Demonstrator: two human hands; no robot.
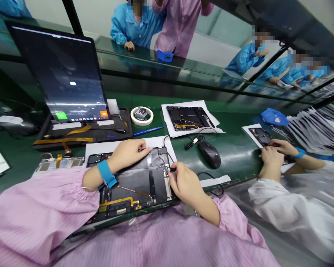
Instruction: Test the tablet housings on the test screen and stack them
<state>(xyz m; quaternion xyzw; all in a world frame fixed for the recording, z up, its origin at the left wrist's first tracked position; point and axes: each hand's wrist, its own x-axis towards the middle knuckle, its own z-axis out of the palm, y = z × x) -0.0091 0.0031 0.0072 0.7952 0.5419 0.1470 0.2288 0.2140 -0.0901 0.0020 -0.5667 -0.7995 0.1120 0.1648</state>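
Note:
An opened tablet (139, 178) lies in front of me with its inner parts showing: black battery panels, an orange flex cable (119, 201) and a small circuit board (167, 171) at its right side. My left hand (128, 152) rests on the tablet's far edge, fingers apart and nothing held. At the right edge, my right hand (185, 181) pinches the plug end of a thin black cable (169, 154) against the small board; the plug is mostly hidden by the fingertips. A blue wrist strap (107, 173) is round my left wrist.
A lit screen (69, 74) stands behind on the left. Beyond the tablet are a tape roll (141, 116), a blue pen (148, 131), another opened tablet (190, 118) on paper and a mouse (209, 154). On the right, a co-worker's hands (274, 155) handle another device.

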